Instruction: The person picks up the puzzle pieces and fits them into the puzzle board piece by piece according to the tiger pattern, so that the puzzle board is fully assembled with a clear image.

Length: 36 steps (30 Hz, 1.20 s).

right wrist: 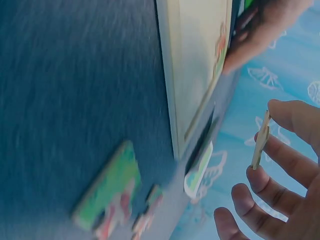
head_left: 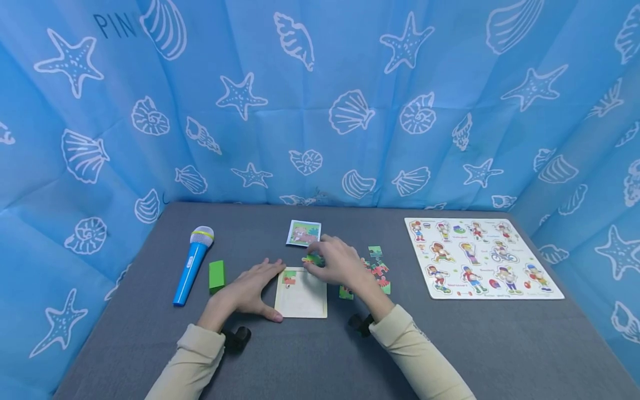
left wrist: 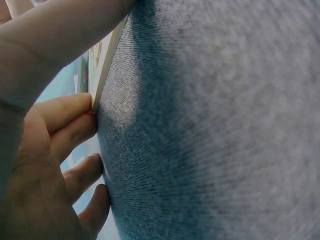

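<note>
A shallow pale wooden puzzle tray (head_left: 301, 303) lies flat on the table, with one puzzle piece (head_left: 289, 276) in its upper left corner. My left hand (head_left: 249, 290) spreads along the tray's left side, index fingertip at the upper corner and thumb by the lower one. In the left wrist view, fingertips (left wrist: 82, 104) touch the tray's edge. Above the tray's upper right part, my right hand (head_left: 341, 263) pinches a green puzzle piece (right wrist: 261, 145) between thumb and fingers. Loose puzzle pieces (head_left: 381, 270) lie right of the tray, partly hidden by the right forearm.
Behind the tray lies a small picture card (head_left: 304, 233). A green block (head_left: 216, 275) and a blue toy microphone (head_left: 194, 265) are on the left. The large board with sports figures (head_left: 480, 258) lies on the right. A blue curtain (head_left: 320, 111) hangs behind the grey table.
</note>
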Motion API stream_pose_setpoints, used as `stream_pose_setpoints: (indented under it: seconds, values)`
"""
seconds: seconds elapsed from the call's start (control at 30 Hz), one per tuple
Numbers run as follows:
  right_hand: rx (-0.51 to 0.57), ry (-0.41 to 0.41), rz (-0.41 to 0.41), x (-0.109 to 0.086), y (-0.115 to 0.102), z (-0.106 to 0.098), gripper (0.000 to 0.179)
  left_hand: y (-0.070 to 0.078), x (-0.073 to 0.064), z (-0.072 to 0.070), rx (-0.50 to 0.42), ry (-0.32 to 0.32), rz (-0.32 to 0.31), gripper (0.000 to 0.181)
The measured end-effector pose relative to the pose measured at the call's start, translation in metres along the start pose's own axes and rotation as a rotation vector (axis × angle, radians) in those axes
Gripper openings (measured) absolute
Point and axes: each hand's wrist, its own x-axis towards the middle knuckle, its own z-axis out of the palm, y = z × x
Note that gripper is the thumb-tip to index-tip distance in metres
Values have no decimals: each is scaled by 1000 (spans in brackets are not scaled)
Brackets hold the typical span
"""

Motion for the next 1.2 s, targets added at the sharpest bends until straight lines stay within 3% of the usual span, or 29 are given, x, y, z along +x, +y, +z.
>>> stream_pose_setpoints:
  seconds: [0.23, 0.57, 1.2]
  values:
    - [30, -86, -36, 3, -14, 12, 29, -1, 0, 0, -5, 2, 11, 113]
    - [-63, -207, -5, 8, -23, 31, 31, -2, -2, 0, -23, 5, 25, 113]
    - [-58, -220, 14, 11, -22, 35, 32, -2, -2, 0, -25, 3, 17, 113]
